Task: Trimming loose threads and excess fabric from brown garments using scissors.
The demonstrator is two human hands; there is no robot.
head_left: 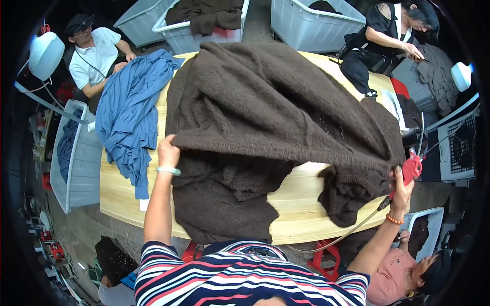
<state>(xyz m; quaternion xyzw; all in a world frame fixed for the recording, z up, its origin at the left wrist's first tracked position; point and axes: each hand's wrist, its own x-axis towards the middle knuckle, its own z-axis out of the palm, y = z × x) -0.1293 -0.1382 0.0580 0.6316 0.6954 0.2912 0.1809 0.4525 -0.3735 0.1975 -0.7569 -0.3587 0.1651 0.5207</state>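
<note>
A large dark brown knitted garment (265, 97) is spread over the wooden table, its ribbed edge pulled taut between my hands. At the left end of that edge, my left hand (167, 153) is closed on the knit, with a pale bracelet at the wrist. My right hand (402, 187) grips the right end of the edge. A red hand tool (411, 168) with a dark hose fitting lies against that same palm; its exact kind is not clear. More brown knit fabric (222, 209) hangs below the stretched edge toward my body.
Blue garments (135, 107) are heaped at the left of the light wooden table (301, 209). Grey bins (311, 28) stand beyond it, another bin (76, 158) at left. Co-workers sit at the far left, far right and near right. A thin hose (352, 229) crosses the near right edge.
</note>
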